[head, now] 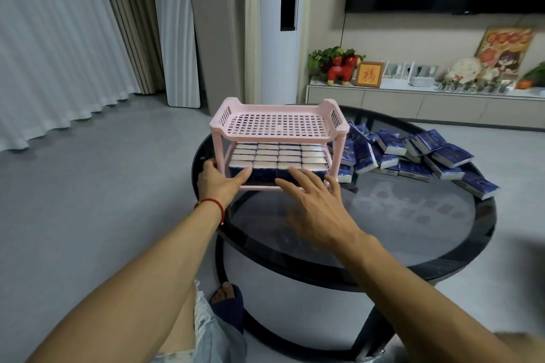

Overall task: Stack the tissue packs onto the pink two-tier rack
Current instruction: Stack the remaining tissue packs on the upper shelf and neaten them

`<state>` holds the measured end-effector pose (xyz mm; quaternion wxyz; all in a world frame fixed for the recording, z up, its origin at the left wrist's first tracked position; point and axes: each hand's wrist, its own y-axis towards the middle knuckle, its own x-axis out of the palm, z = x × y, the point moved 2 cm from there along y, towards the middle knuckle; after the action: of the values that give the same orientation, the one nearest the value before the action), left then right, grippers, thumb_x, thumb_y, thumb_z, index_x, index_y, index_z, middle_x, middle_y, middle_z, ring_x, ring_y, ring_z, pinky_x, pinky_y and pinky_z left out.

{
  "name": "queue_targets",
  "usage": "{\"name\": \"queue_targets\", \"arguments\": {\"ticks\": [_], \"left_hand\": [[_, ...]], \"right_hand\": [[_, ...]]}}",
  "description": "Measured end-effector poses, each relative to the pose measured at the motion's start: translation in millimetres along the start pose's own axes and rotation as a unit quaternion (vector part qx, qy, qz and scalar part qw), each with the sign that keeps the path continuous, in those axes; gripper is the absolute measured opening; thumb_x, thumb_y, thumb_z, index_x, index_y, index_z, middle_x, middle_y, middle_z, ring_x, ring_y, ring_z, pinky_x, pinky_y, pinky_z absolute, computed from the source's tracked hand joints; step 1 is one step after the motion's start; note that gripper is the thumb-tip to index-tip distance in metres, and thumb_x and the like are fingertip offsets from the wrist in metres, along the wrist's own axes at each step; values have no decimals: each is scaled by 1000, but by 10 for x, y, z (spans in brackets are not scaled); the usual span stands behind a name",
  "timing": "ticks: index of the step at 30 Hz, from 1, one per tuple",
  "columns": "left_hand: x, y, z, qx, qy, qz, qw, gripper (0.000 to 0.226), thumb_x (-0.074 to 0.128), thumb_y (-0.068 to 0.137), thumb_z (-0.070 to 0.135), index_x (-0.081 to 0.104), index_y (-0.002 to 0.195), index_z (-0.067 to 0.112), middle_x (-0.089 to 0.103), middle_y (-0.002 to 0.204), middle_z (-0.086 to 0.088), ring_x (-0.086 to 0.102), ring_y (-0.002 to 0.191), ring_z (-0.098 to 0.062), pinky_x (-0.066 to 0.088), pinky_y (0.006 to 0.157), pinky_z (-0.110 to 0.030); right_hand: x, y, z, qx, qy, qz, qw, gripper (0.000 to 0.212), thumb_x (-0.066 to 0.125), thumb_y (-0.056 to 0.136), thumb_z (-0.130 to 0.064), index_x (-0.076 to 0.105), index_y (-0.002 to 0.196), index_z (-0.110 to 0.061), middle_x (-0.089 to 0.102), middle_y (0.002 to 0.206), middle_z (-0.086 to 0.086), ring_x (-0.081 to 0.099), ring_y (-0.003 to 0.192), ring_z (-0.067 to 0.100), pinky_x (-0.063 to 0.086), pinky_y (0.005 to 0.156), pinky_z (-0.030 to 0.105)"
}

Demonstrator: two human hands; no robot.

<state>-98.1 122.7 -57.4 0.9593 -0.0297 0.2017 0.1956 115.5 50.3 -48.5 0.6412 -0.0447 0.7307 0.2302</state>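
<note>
Both hands — left [219, 183], right [312, 200] — flat-fingered, press packs [277, 158] into rack [277, 124]; a hard shove could slide it.

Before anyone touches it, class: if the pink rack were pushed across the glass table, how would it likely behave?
The pink rack would probably slide easily, since its thin legs stand on the smooth glass table. It likely resists tipping: the tissue packs fill only its lower tier.

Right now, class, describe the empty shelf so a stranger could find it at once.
On the round dark glass table stands a pink plastic two-tier rack. Its perforated top tier is bare, unlike the lower tier, which is packed with blue-and-white tissue packs.
</note>
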Motion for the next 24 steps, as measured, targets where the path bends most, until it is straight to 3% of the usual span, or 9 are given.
{"name": "queue_targets", "arguments": {"ticks": [3,5,8,11,14,18,22,24], "left_hand": [[-126,-364,108,-7,24,40,999,77,85,78,28,44,140,13,47,138,-15,54,123,-35,52,99,-46],[-128,-678,185,60,48,42,996,59,80,80,15,48,130,17,43,135,-13,47,126,-32,47,103,-44],[58,-1045,330,208,55,-43,976,47,73,79,3,55,118,20,46,125,-3,52,121,-26,45,107,-41],[381,-1223,515,300,74,-138,941,41,71,80,2,59,113,24,53,118,2,55,115,-19,45,103,-36],[782,-1289,702,348,100,-227,904,36,66,86,4,59,113,28,53,117,7,51,116,-10,37,100,-21],[1423,-1280,922,405,159,-299,849,38,62,88,7,59,122,22,51,123,4,45,123,-13,31,103,-20],[1951,-1319,1081,429,179,-342,817,37,59,89,6,58,123,20,51,127,0,44,123,-17,26,97,-16],[2137,-1331,1067,433,172,-345,815,35,58,89,6,59,122,19,52,125,0,45,121,-17,30,102,-21]], "right_hand": [[-140,-283,217,25,18,2,1000,56,58,95,-36,41,149,-33,35,159,-2,36,144,22,33,113,47],[-223,-494,430,56,14,-15,998,53,57,95,-34,45,146,-33,43,153,-5,44,136,21,40,107,41],[-343,-728,842,125,-12,-60,990,50,57,96,-35,47,145,-31,47,151,-2,47,134,21,43,108,43],[-467,-829,1403,208,-34,-68,975,49,58,95,-35,51,142,-26,52,147,3,50,132,25,46,106,46],[-456,-908,2075,363,-12,-15,932,54,60,92,-34,51,143,-21,52,145,9,50,130,31,45,105,46],[-213,-1121,2771,526,52,94,844,56,61,87,-26,45,139,-11,47,140,18,45,127,41,43,102,50],[-78,-1172,3236,519,32,105,848,65,60,92,-32,34,151,-22,36,151,10,41,134,39,41,102,54],[-28,-1146,3388,511,29,84,855,57,57,96,-40,40,149,-29,40,152,6,42,136,34,40,105,53]]}}
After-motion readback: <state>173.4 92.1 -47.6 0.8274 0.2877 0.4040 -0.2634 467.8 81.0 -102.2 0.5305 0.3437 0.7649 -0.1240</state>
